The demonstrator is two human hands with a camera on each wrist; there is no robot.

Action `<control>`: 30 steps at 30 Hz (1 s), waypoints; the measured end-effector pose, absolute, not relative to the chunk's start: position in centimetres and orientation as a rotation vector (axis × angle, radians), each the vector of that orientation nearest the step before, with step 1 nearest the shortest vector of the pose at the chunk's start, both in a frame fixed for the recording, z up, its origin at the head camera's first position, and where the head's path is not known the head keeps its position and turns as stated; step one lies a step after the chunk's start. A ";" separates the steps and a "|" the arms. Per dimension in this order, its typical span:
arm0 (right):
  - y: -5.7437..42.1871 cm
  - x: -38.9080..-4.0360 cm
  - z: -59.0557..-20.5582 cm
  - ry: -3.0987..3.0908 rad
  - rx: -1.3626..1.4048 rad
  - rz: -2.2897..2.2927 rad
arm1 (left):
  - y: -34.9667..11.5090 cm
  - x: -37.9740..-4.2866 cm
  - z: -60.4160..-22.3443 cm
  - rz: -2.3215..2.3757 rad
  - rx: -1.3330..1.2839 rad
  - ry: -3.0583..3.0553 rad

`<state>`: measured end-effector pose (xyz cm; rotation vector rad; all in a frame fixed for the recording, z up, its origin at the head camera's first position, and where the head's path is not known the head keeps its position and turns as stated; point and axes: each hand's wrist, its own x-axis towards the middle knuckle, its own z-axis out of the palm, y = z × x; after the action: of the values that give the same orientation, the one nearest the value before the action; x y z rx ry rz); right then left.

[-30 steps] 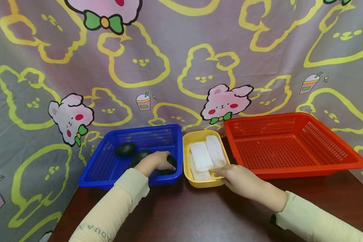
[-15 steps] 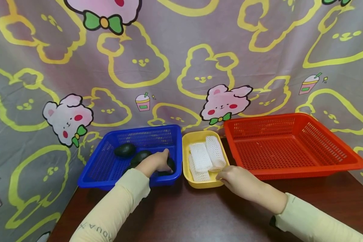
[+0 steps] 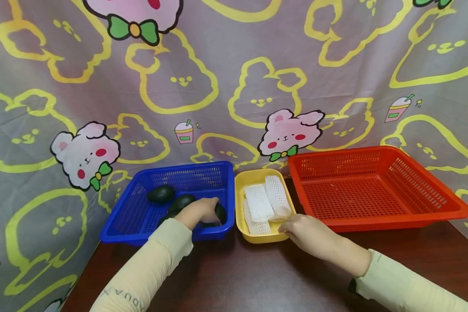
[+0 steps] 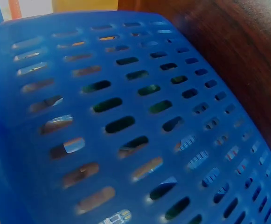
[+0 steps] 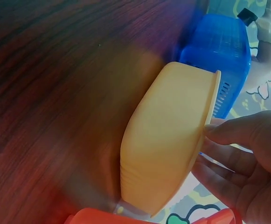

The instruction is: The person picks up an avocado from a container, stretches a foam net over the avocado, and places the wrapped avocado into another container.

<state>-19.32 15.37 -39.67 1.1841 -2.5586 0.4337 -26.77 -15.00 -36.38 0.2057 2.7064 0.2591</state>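
Note:
Inside the blue basket (image 3: pixel 140 232), my left hand (image 3: pixel 203 210) reaches down and grips a dark green avocado (image 3: pixel 220 212) near the right wall. Several more avocados, such as one (image 3: pixel 161 193) at the back left, lie in that basket; my wrist partly hides some. My right hand (image 3: pixel 306 232) holds the near right rim of the small yellow tray (image 3: pixel 253 238). In the right wrist view, the thumb (image 5: pixel 219 134) lies against the tray's outer rim and the fingers reach over to its inner side. White foam net sleeves (image 3: pixel 260 203) lie in the tray.
A large red basket (image 3: pixel 355 195) stands on the right, beside the yellow tray. All three containers are on a dark brown table (image 3: pixel 249 277) against a patterned curtain (image 3: pixel 234 78). In the left wrist view, the blue basket's slotted wall (image 4: pixel 140 107) blocks most of the hand.
My left hand has shifted slightly on the avocado, its raised thumb dropping lower around it. The right hand stays at the tray's rim.

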 end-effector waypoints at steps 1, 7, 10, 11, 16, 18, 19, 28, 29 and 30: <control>15.4 -19.3 -39.7 -2.557 1.184 0.433 | -15.0 -26.8 -36.4 0.245 0.214 2.712; 15.4 -19.4 -39.7 -2.540 1.196 0.437 | -15.6 -26.9 -36.3 0.159 0.223 2.741; 15.4 -19.4 -39.7 -2.538 1.203 0.437 | -16.1 -26.9 -36.1 0.192 0.218 2.764; 15.4 -19.4 -39.7 -2.538 1.205 0.437 | -16.3 -26.8 -36.0 0.207 0.219 2.774; 15.4 -19.4 -39.7 -2.538 1.201 0.431 | -17.0 -26.7 -35.3 0.279 0.207 2.801; 15.4 -19.4 -39.7 -2.541 1.197 0.431 | -17.2 -26.6 -35.1 0.310 0.210 2.803; 15.4 -19.4 -39.7 -2.543 1.194 0.430 | -17.4 -26.5 -35.0 0.323 0.212 2.805; 15.4 -19.4 -39.7 -2.571 1.176 0.433 | -18.1 -26.1 -34.9 0.431 0.260 2.811; 15.4 -19.4 -39.7 -2.574 1.178 0.434 | -18.1 -26.0 -34.8 0.434 0.264 2.813; 15.4 -19.4 -39.7 -2.577 1.181 0.435 | -18.2 -25.9 -34.8 0.439 0.268 2.815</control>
<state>-19.38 15.39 -39.72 1.1814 -2.5768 0.4353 -25.89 -18.19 -34.81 0.2679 2.8152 0.4394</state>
